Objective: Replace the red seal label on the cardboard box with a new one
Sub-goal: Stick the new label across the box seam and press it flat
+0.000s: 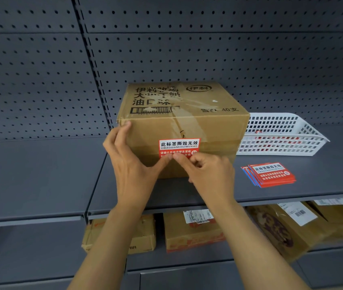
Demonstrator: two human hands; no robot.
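Two bare forearms come up from the bottom edge w/ no sleeves in view, no watch, no bands, no gloves. Left hand (pixel 132 164): no rings seen, nails short & plain, thumb nail visible. Right hand (pixel 209 170): likewise no rings or jewellery, knuckles showing, nails mostly hidden. Wrists bare on both sides. Nothing worn is visible anywhere on either arm; rest of the person is out of frame.
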